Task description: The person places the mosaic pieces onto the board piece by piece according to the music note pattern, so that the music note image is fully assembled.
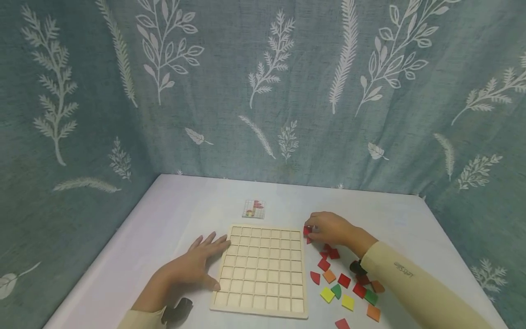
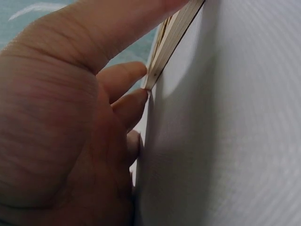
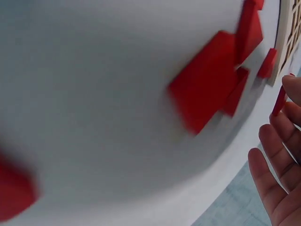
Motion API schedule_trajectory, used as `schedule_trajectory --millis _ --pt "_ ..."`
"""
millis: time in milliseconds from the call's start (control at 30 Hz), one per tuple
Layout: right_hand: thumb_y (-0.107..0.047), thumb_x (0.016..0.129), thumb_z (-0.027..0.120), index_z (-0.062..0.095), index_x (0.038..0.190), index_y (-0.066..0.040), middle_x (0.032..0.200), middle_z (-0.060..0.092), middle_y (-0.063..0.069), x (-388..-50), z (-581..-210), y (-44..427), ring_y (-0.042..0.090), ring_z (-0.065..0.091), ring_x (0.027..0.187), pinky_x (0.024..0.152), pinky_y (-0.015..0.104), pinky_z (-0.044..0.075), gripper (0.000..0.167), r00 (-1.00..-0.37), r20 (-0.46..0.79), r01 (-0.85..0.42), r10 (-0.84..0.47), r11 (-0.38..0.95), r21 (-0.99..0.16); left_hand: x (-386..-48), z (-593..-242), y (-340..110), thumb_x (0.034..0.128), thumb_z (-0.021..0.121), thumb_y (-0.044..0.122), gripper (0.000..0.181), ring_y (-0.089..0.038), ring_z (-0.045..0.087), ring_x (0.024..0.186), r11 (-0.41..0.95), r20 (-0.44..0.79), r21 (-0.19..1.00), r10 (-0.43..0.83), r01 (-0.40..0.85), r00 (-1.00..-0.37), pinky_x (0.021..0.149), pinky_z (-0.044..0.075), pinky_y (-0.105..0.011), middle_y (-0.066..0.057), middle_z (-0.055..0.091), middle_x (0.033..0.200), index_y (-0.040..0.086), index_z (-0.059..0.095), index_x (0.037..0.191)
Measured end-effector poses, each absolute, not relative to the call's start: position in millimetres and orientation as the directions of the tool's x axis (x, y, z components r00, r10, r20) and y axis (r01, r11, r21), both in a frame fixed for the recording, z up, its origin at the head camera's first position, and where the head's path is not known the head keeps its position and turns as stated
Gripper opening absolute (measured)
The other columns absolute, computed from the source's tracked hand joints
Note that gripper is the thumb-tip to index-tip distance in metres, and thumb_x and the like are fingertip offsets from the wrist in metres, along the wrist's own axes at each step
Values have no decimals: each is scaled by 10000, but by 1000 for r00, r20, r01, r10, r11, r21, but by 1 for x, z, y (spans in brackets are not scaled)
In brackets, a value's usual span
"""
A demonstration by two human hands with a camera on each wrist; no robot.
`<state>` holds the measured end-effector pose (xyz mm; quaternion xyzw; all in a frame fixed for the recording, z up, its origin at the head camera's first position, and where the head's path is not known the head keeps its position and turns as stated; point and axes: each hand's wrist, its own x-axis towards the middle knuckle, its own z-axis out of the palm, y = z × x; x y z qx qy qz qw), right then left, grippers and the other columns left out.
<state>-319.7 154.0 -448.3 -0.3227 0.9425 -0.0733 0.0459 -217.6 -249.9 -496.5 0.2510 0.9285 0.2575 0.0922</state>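
A person in pale yellow sleeves [image 1: 411,274] works at a white counter [image 1: 193,201], with a pale wooden board [image 1: 260,272] divided into small square cells lying flat in front of them. I can see no tile in any of its cells.

The left hand [image 1: 193,265] lies along the board's left edge, fingers spread and loose, thumb touching the near part of that edge and fingertips the far part; it grasps nothing. The right hand [image 1: 328,228] is just beyond the board's right edge, near its far corner, pinching a small red tile [image 3: 280,102] between thumb and finger, the other fingers held away.

To the right of the board, more tiles are scattered: several red ones, among them a rounded wedge [image 1: 315,277] near the edge, along with orange squares [image 1: 329,276], two yellow squares [image 1: 327,294], a green wedge [image 1: 336,291] and a green square [image 1: 371,297]. Some red ones lie partly under the right forearm. Beyond the board's far edge sits a small picture card [image 1: 254,209] printed with a grid and coloured shapes. Behind everything hangs a blue-green curtain [image 1: 230,68] patterned with white leaves.
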Motion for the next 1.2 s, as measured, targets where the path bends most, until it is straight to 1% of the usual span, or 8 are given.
schedule_trajectory --millis 133,367,433,633,700,867,1067,1200 --pt "-293 851 749 740 1038 -187 875 603 -132 -326 -449 142 53 552 800 794 281 533 215 -757 -11 -642 -653 746 -178 -221 -498 -251 496 787 677 1206 -393 49 1459 735 -41 533 518 419 -855 1130 -56 -592 -81 259 1580 142 389 1501" --pt "-256 856 715 737 1046 -164 901 613 -109 -331 -451 117 65 548 803 800 310 527 212 -710 2 -686 -704 692 -223 -218 -498 -252 523 794 650 1167 -399 47 1456 711 -35 561 532 424 -846 1129 -57 -594 -93 265 1575 127 405 1491" --pt "-250 866 705 737 1044 -154 907 618 -100 -332 -453 110 60 549 803 791 303 525 205 -684 8 -711 -730 664 -231 -218 -497 -252 528 800 642 1161 -400 44 1456 707 -38 568 533 420 -845 1129 -59 -594 -93 263 1575 126 406 1490" --pt "-235 878 695 731 1019 -133 865 597 -95 -335 -458 90 54 507 739 723 270 502 178 -595 48 -791 -802 574 -209 -219 -495 -252 518 797 646 1167 -386 33 1461 716 -48 562 528 414 -848 1134 -63 -578 -76 257 1581 144 402 1495" --pt "-235 880 692 730 1020 -135 859 589 -103 -336 -458 84 53 500 732 716 266 496 176 -591 49 -795 -806 570 -209 -220 -495 -252 508 799 646 1174 -382 32 1462 721 -51 557 524 411 -850 1135 -65 -575 -72 256 1582 152 400 1496" --pt "-257 895 685 733 1029 -151 868 589 -118 -334 -459 72 45 518 753 729 259 500 177 -605 30 -780 -796 584 -223 -220 -497 -252 493 799 655 1185 -376 31 1464 733 -60 548 516 404 -855 1134 -71 -573 -59 253 1584 173 398 1499" --pt "-268 903 692 738 1012 -154 873 599 -111 -334 -459 61 37 539 781 743 252 506 164 -585 46 -798 -810 564 -214 -220 -497 -251 490 795 655 1182 -361 30 1467 747 -72 537 504 393 -861 1137 -73 -565 -40 250 1586 196 394 1503" --pt "-268 911 683 742 1012 -160 867 585 -129 -333 -460 57 28 531 785 743 243 499 160 -586 37 -793 -809 564 -230 -219 -496 -249 478 795 663 1191 -370 34 1465 758 -78 528 493 384 -866 1133 -70 -579 -46 255 1585 202 397 1501"
